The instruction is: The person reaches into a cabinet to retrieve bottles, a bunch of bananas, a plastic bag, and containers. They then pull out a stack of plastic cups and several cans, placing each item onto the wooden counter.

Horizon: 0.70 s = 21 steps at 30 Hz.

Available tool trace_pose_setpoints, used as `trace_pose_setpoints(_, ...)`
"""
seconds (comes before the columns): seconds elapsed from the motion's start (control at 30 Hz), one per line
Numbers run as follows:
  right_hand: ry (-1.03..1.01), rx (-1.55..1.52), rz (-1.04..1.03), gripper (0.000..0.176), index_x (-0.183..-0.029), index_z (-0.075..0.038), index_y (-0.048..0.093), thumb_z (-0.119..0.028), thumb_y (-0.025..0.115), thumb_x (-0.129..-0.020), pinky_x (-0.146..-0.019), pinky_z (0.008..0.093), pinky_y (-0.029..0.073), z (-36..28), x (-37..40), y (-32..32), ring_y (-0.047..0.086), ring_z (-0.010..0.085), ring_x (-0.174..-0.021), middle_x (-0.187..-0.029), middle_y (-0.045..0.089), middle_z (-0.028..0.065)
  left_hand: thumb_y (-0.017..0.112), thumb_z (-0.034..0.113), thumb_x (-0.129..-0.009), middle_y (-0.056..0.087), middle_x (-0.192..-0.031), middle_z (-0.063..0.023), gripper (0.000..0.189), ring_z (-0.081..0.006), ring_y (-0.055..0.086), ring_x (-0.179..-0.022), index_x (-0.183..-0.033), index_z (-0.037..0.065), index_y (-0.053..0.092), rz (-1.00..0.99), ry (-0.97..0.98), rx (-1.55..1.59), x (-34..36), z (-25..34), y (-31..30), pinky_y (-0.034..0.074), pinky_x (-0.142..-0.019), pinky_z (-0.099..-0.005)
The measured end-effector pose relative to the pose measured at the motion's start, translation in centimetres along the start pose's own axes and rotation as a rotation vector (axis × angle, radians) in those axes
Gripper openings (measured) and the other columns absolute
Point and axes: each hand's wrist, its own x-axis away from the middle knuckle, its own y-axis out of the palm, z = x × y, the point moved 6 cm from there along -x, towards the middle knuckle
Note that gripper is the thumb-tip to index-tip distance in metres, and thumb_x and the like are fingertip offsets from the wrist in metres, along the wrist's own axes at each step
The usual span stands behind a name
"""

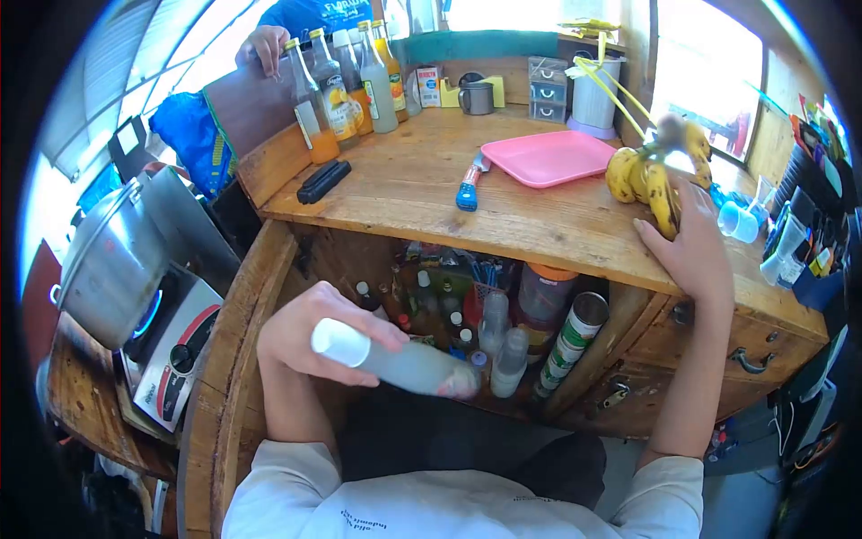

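Your left hand [310, 332] is wrapped around a cloudy bottle [417, 370], which you hold tilted in front of the open cupboard, its white cap [339, 343] toward the left; the reddish print near its base is too blurred to read. Your right hand [690, 235] touches the bananas [660, 187] on the tabletop [395, 175], thumb spread; its fingertips are partly hidden, so you cannot tell how firmly they close. Beside the bananas lies a pink tray [549, 157]. Across from you, another person's blue shirt [314, 11] reads "FLORIDA". The juice bottles [337, 101] there carry labels too small to read, and the lettering on your white shirt [449, 503] is upside down and only partly legible
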Motion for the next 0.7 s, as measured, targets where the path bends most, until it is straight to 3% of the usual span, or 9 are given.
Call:
trace_pose_setpoints(0.13, 0.008, 0.062, -0.015, 0.074, -0.142, 0.002, 0.05, -0.037, 0.076, -0.085, -0.112, 0.0464, 0.044, -0.1, 0.1, 0.1, 0.054, 0.0387, -0.132, -0.141, 0.056, 0.0242, 0.092, 0.009, -0.07, 0.075, -0.109, -0.0255, 0.045, -0.0269, 0.079, -0.077, -0.109, -0.006, 0.075, -0.143, 0.312, 0.161, 0.1, 6.0, -2.7, 0.062, -0.066, -0.0286)
trace_pose_setpoints(0.2, 0.005, 0.065, -0.009, 0.074, -0.143, 0.002, 0.05, -0.038, 0.075, -0.085, -0.112, 0.0463, 0.044, 0.2, 0.1, 0.3, 0.054, 0.0384, -0.132, -0.141, 0.056, 0.0239, 0.093, 0.009, -0.07, 0.074, -0.109, -0.0297, 0.048, -0.0273, 0.078, -0.069, -0.109, -0.009, 0.073, -0.244, 0.386, 0.061, -0.2, 10.0, -5.6, 0.061, -0.057, -0.029)
trace_pose_setpoints(0.27, 0.0, 0.069, -0.007, 0.074, -0.143, 0.001, 0.05, -0.038, 0.075, -0.085, -0.112, 0.0462, 0.044, 0.2, 0.1, 0.1, 0.054, 0.0381, -0.132, -0.14, 0.057, 0.0236, 0.093, 0.012, -0.07, 0.073, -0.112, -0.0295, 0.053, -0.0288, 0.078, -0.073, -0.113, -0.009, 0.07, -0.228, 0.45, -0.076, 1.2, 12.4, -9.3, 0.062, -0.061, -0.0327)
trace_pose_setpoints(0.3, 0.002, 0.058, -0.012, 0.074, -0.143, 0.001, 0.05, -0.038, 0.074, -0.085, -0.112, 0.0462, 0.044, 0.0, 0.1, 0.1, 0.054, 0.0383, -0.132, -0.139, 0.058, 0.0238, 0.092, 0.017, -0.071, 0.072, -0.114, -0.0289, 0.056, -0.0289, 0.077, -0.079, -0.115, -0.009, 0.068, -0.021, 0.554, -0.144, 1.9, 13.2, -10.6, 0.063, -0.067, -0.0347)
trace_pose_setpoints(0.37, 0.01, 0.048, -0.017, 0.074, -0.144, 0.001, 0.05, -0.038, 0.074, -0.086, -0.112, 0.0461, 0.044, 0.1, 0.2, 0.0, 0.054, 0.0384, -0.132, -0.138, 0.059, 0.0239, 0.088, 0.024, -0.074, 0.07, -0.118, -0.0266, 0.059, -0.0287, 0.075, -0.091, -0.118, -0.009, 0.066, 0.274, 0.558, -0.388, 2.4, 14.4, -12.7, 0.062, -0.077, -0.0377)
trace_pose_setpoints(0.47, -0.003, 0.025, 0.0, 0.073, -0.143, 0.001, 0.051, -0.038, 0.074, -0.086, -0.112, 0.0464, 0.043, 0.3, 0.1, 0.1, 0.054, 0.0389, -0.132, -0.137, 0.059, 0.0241, 0.08, 0.021, -0.076, 0.073, -0.112, -0.0184, 0.052, -0.0246, 0.072, -0.098, -0.118, -0.007, 0.068, 0.433, 0.062, -0.637, -1.4, 17.9, -14.7, 0.058, -0.081, -0.032)
trace_pose_setpoints(0.57, -0.009, 0.018, 0.009, 0.072, -0.141, 0.002, 0.052, -0.038, 0.074, -0.086, -0.112, 0.0467, 0.044, 0.4, 0.1, 0.2, 0.054, 0.0395, -0.132, -0.138, 0.059, 0.0242, 0.079, 0.023, -0.08, 0.075, -0.102, -0.0119, 0.046, -0.0124, 0.067, -0.066, -0.118, -0.001, 0.07, 0.506, -0.128, -0.777, -5.9, 16.0, -19.1, 0.056, -0.064, -0.0251)
trace_pose_setpoints(0.63, 0.002, 0.011, 0.006, 0.071, -0.14, 0.003, 0.052, -0.037, 0.074, -0.085, -0.112, 0.0468, 0.043, 0.4, 0.0, 0.1, 0.053, 0.0396, -0.132, -0.138, 0.059, 0.0242, 0.08, 0.023, -0.082, 0.075, -0.097, -0.0103, 0.043, -0.0113, 0.067, -0.064, -0.117, 0.0, 0.071, 0.498, -0.097, -0.749, -9.6, 13.4, -21.2, 0.055, -0.061, -0.0232)
trace_pose_setpoints(0.7, 0.011, 0.001, -0.001, 0.07, -0.14, 0.003, 0.053, -0.037, 0.074, -0.086, -0.112, 0.0468, 0.043, 0.2, 0.1, -0.2, 0.053, 0.0395, -0.132, -0.138, 0.059, 0.0242, 0.078, 0.03, -0.084, 0.073, -0.082, -0.0067, 0.039, -0.0114, 0.067, -0.057, -0.109, 0.002, 0.074, 0.525, -0.292, -0.799, -12.5, 9.3, -24.2, 0.054, -0.051, -0.0235)
